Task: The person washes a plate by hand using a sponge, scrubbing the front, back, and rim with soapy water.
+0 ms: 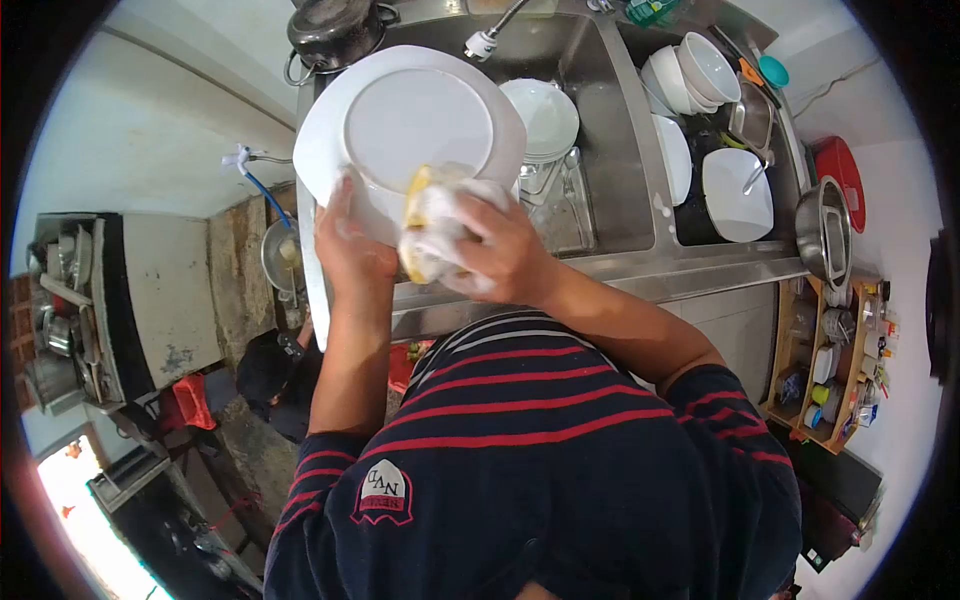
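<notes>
Over the sink (pixel 605 266): one white plate (pixel 420 115), underside up, near edge pinched by the left hand (pixel 358 245); one yellow sponge (pixel 416 222), clutched by the right hand (pixel 500 248); judged hazard, slick suds (pixel 432 246) loosening the hold, dropping it onto stacked plates (pixel 545 115).

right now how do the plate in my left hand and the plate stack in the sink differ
The held plate is a single piece, while the plate stack holds several. The held plate is lifted in the left hand, underside showing; the plate stack sits in the sink basin. The right hand holds a foamy sponge at the held plate; no hand touches the plate stack. Both are white.
</notes>
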Demonstrator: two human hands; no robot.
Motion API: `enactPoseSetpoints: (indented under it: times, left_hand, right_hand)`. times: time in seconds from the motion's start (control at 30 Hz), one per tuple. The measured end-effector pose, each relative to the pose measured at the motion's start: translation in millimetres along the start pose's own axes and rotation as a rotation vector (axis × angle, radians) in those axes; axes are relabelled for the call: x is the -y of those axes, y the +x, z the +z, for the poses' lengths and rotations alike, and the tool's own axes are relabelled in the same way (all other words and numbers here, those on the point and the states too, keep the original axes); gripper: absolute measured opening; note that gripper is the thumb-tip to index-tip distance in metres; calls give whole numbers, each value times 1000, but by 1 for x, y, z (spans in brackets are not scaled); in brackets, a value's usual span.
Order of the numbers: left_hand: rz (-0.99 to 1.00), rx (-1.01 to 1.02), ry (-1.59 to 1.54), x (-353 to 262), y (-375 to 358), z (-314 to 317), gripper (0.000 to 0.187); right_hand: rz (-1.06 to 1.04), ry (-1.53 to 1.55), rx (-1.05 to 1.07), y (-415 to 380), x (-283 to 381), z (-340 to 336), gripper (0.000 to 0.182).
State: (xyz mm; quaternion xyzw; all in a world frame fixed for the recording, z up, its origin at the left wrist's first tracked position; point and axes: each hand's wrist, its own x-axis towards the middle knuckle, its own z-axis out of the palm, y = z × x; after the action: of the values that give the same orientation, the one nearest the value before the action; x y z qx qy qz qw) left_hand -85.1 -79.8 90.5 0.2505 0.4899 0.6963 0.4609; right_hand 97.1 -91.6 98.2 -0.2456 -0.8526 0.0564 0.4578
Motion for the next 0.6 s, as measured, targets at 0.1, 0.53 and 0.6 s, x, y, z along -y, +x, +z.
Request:
enactPoseSetpoints:
  times: [0.1,0.53,0.6]
  left_hand:
    - [-185,-7,-286,-12,-1,6,34]
    - [-371,139,-166,12,12,-25,42]
    - [-398,125,-138,11,12,-23,43]
  right_hand:
    - [78,-90,-38,-18,-21,-8,41]
    - [591,-36,-167,-8,-135,-8,35]
    - [676,-84,-144,-19,-158,3,34]
